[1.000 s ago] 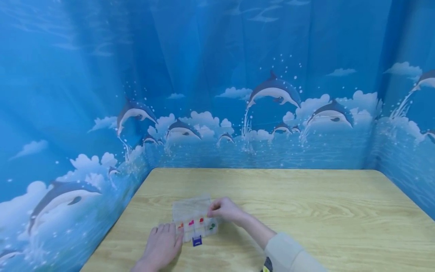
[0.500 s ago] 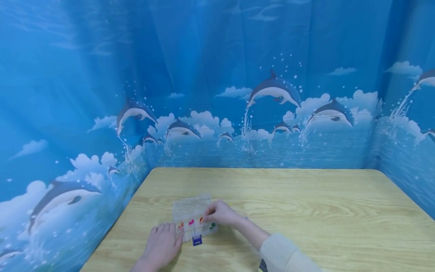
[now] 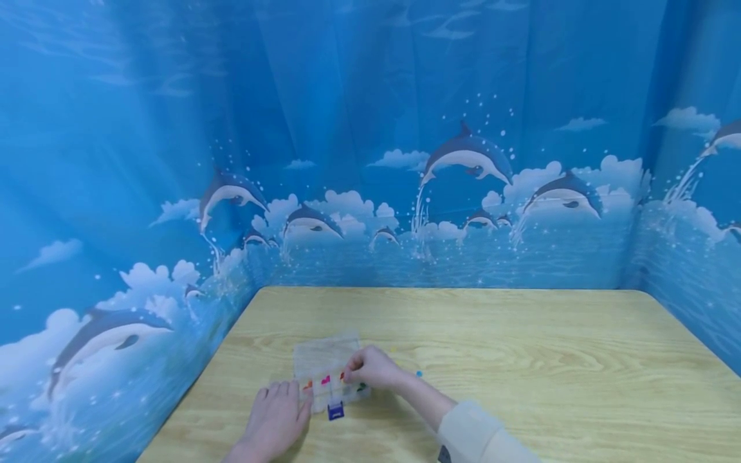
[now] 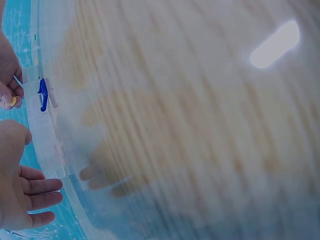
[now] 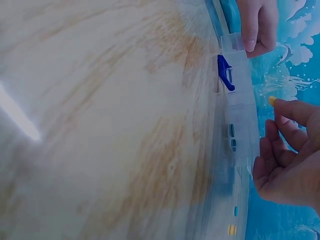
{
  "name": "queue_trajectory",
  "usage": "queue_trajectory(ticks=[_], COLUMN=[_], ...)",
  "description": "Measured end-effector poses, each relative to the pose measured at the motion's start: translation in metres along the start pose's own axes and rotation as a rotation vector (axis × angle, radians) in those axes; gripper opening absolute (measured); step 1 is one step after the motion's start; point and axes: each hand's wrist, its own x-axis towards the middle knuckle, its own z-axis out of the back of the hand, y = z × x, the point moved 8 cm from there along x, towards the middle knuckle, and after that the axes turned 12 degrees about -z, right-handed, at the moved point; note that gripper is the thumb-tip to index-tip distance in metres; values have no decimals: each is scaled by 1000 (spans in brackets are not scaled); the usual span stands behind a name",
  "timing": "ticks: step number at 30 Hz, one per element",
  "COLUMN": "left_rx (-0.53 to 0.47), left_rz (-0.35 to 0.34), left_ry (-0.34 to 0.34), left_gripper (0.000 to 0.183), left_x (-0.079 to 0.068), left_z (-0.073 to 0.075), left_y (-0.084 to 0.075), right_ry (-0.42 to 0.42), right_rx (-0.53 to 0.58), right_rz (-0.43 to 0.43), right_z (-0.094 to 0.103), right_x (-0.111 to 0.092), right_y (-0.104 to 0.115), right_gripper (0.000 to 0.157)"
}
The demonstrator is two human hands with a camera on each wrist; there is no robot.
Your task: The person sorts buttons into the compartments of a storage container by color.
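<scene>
A clear plastic compartment box (image 3: 321, 400) with a blue latch (image 3: 336, 411) lies on the table, its lid (image 3: 324, 355) folded back. Orange (image 3: 307, 384), pink (image 3: 326, 379), red (image 3: 342, 376) and green (image 3: 361, 387) small pieces sit in separate compartments. My right hand (image 3: 373, 368) is above the box's right half, pinching a small yellow piece (image 5: 272, 100) between thumb and finger. At the box's left end my left hand (image 3: 274, 415) rests, thumb along the side and fingers extended (image 4: 42, 186). What the yellow piece's exact shape is, I cannot tell.
Right of the box, a small blue piece (image 3: 419, 373) and a yellow bit (image 3: 393, 349) lie on the wood-patterned table (image 3: 521, 360). Behind and beside the table hangs a blue dolphin-print curtain (image 3: 359, 128).
My right hand has shifted slightly left and nearer, from the box's right edge to over the compartments. The loose blue and yellow pieces have come into sight behind it. My left hand stays put.
</scene>
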Motion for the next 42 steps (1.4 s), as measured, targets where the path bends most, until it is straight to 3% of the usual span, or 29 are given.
queue_trajectory(ticks=[6, 16, 29, 35, 42], left_rx=[1, -10, 6, -4, -32], left_rz=[-4, 10, 0, 2, 33], left_ry=[-17, 20, 8, 3, 55], left_gripper=[32, 37, 30, 30, 35], left_x=[0, 1, 1, 1, 2], left_z=[0, -2, -2, -1, -4], left_y=[-1, 0, 1, 1, 2], right_ry=[-7, -11, -73, -114, -174], right_rx=[-8, 8, 44, 38, 21], right_rz=[7, -42, 0, -20, -59], right_z=[1, 16, 45, 58, 69], right_x=[-1, 0, 6, 8, 11], right_y=[1, -6, -21, -30, -44], right_gripper=[5, 4, 8, 9, 9])
